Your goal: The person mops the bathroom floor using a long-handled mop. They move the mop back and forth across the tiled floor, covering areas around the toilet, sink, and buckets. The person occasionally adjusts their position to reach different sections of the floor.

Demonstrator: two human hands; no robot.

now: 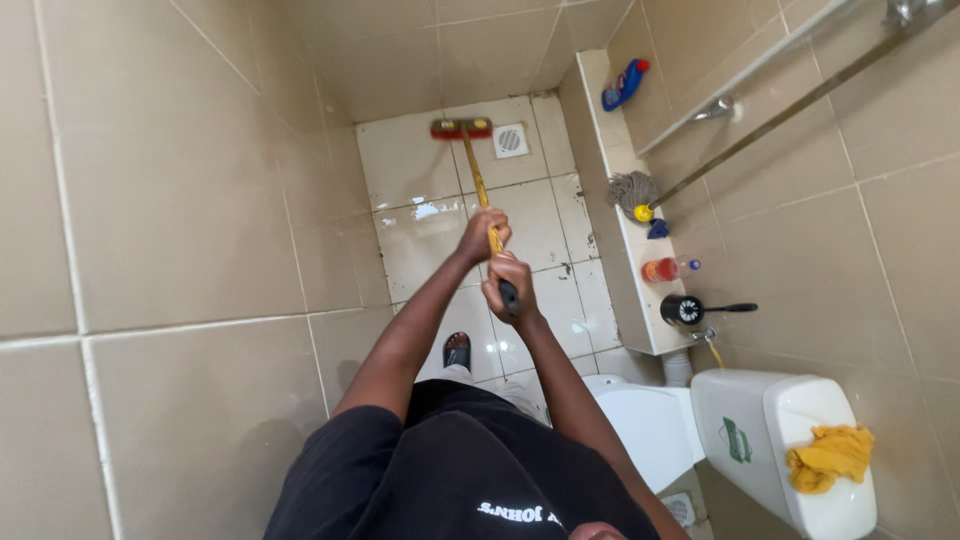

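Hands gripping long stiff broom handle (478, 180): left hand (484, 236) clamping mid-shaft, right hand (506, 282) clamping black end grip; light, rigid, red brush head (461, 128) pressing wet floor tiles (420, 160).

Two bare hands, left hand (484, 236) and right hand (507, 282), grip one yellow-handled scrubbing brush with a red head (462, 128). Beyond the brush head lies one white square floor drain (510, 140). Right of the hands stand one blue plastic bottle (622, 85), one string mop (633, 190), one orange bottle (662, 269), one black toilet brush (684, 310). One yellow cloth (830, 456) rests on one white toilet cistern (760, 420).
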